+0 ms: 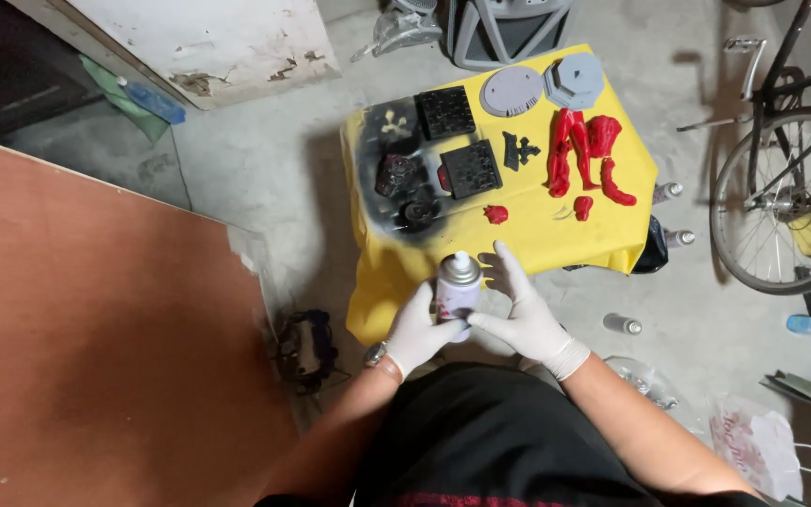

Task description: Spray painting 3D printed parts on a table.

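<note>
**A spray can held in two gloved hands**

The person stands over a low table (603,246) with a yellow cover. Both hands wear white gloves. The left hand (415,330) wraps its fingers around the side of a small spray can (458,293). The right hand (525,314) has its fingers spread, and its thumb and fingertips touch the can's other side. The can stands upright, in the air, at the 6 o'clock edge of the table.

The can looks hard, smooth and round, so it may slip in gloves. It seems light. The best place to hold it is around the middle, below the white nozzle.

On the table, black painted pieces (445,113) lie toward 10 o'clock, grey round pieces (512,91) at 12 o'clock, and red pieces (582,150) at 2 o'clock. They look small and easy to knock.

A big brown board (96,329) stands close at 9 o'clock. A bicycle (781,188) leans at 3 o'clock. More cans (622,325) lie on the floor near 4 o'clock. Open room is mostly above the table.
</note>
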